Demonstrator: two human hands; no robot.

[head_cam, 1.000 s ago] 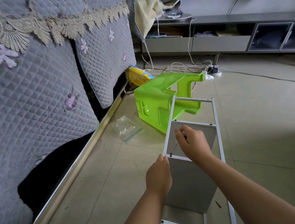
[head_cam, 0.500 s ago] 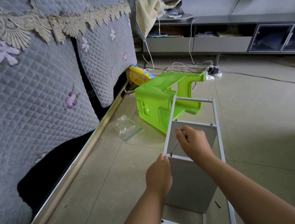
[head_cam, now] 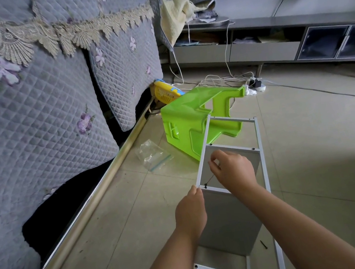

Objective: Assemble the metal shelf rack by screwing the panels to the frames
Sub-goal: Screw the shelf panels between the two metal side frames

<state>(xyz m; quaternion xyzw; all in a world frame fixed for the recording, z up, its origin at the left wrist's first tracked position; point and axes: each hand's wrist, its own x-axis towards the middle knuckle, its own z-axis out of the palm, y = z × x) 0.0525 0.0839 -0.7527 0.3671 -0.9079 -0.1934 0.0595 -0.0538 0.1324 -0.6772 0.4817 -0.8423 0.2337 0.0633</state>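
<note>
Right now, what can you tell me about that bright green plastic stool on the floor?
The green plastic stool is a glossy, moulded one-piece item lying tipped on its side on the tiled floor, its legs pointing right, toward the cables. One side wall has a rectangular cut-out. It lies just beyond the far end of the white metal frame, whose top corner overlaps it in view; whether they touch is unclear. A clear zip bag lies to its left. Neither hand touches it.

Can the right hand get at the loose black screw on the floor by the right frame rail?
Probably yes. The loose screw lies on open floor beside the panel, nothing over it. The right hand is up at the frame, fingers curled, so it must pull back first.
</note>
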